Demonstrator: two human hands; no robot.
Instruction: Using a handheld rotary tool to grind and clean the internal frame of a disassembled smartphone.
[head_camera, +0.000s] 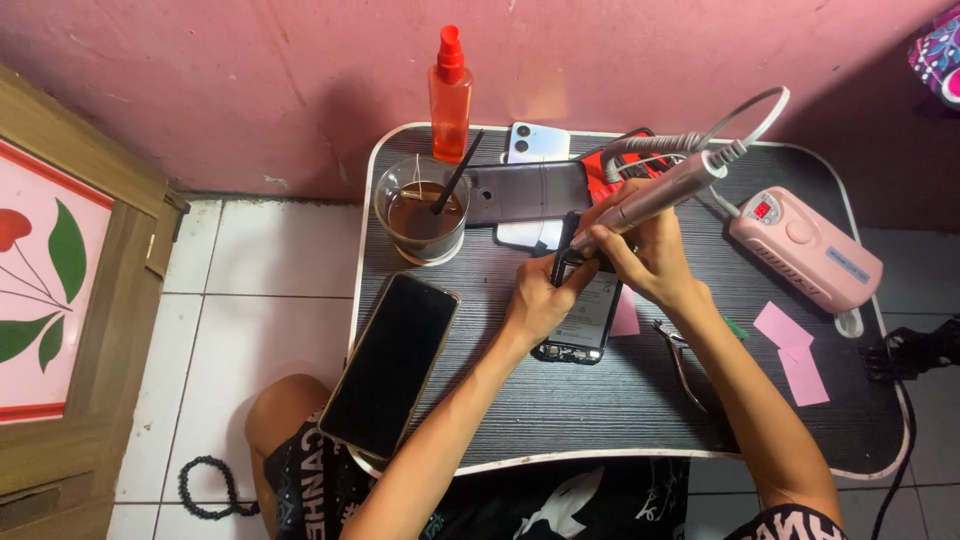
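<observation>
My right hand (650, 250) grips a grey pen-shaped rotary tool (660, 195) with its tip pointing down-left at the upper corner of an opened phone body (585, 320) lying on the dark lap table (560, 410). A grey cable runs from the tool's back to a pink control box (805, 250). My left hand (540, 300) holds the phone body by its left edge, thumb near the tool's tip.
A black phone (390, 365) lies at the table's left edge. A glass of brown drink with a straw (420, 215), an orange spray bottle (450, 95), phone back covers (530, 185), metal tweezers (680, 360) and pink paper slips (795, 350) sit around. A bead bracelet (205, 490) lies on the tile floor.
</observation>
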